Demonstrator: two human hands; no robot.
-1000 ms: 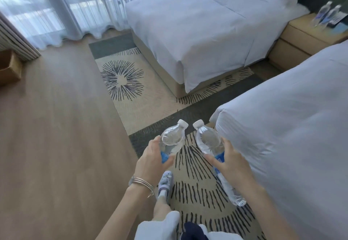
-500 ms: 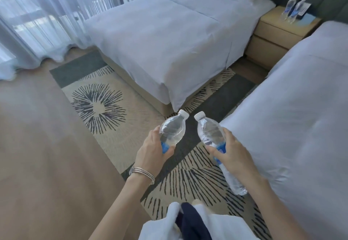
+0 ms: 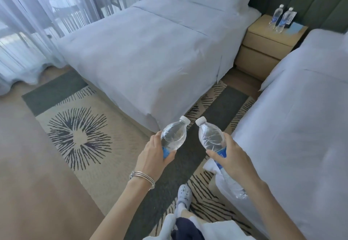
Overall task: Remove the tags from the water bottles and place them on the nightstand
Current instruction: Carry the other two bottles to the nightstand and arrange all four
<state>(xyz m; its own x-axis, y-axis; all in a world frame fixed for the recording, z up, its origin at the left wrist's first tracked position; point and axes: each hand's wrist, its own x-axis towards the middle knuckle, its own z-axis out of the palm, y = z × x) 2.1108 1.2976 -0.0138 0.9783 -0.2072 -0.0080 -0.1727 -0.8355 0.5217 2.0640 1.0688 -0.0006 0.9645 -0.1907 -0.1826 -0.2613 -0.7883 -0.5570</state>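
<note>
My left hand (image 3: 153, 157) grips a clear water bottle (image 3: 174, 135) with a white cap and blue label, its neck tilted up and to the right. My right hand (image 3: 232, 159) grips a second bottle (image 3: 211, 139) of the same kind, neck tilted up and to the left; its base pokes out below my wrist. The two caps nearly meet above the rug. A light wooden nightstand (image 3: 263, 40) stands far back between the beds. Two more bottles (image 3: 279, 18) stand upright on its top beside a dark card.
A white bed (image 3: 150, 51) fills the middle and another bed (image 3: 301, 117) runs along the right, with a narrow aisle of patterned rug (image 3: 216, 106) between them up to the nightstand. Sheer curtains (image 3: 37, 23) hang at the left. My foot in a light clog (image 3: 183, 195) is below.
The view has swung right and moved forward toward the aisle, so the nightstand appears closer. Both hands still hold their bottles in the same pose.
</note>
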